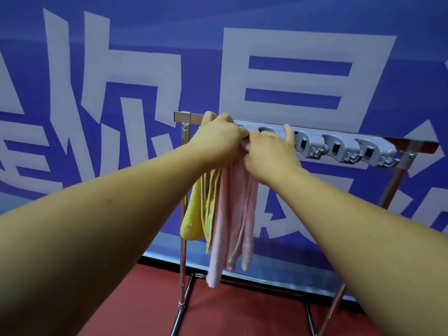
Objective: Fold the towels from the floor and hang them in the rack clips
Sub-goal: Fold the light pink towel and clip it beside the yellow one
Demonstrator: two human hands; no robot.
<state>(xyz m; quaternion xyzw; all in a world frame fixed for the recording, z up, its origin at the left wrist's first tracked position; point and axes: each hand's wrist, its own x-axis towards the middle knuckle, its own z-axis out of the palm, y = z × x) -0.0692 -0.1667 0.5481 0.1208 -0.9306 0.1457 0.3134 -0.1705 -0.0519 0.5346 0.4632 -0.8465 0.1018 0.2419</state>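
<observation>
While both arms reach fwd, your left hand [218, 139] is closed on the top of the pink towel [232, 214] at the grey clip strip [339, 149] of the metal rack [183, 263]. Your right hand [269, 154] pinches the same towel just beside it, w/ thumb up against the strip. Pink towel hangs in folds; yellow towel [196, 214] hangs touching it on the left. Three clips to the right sit bare, above the red floor [242, 311].

Blue banner [315, 25] with large pale characters behind, dark red floor [242, 311] below.
</observation>
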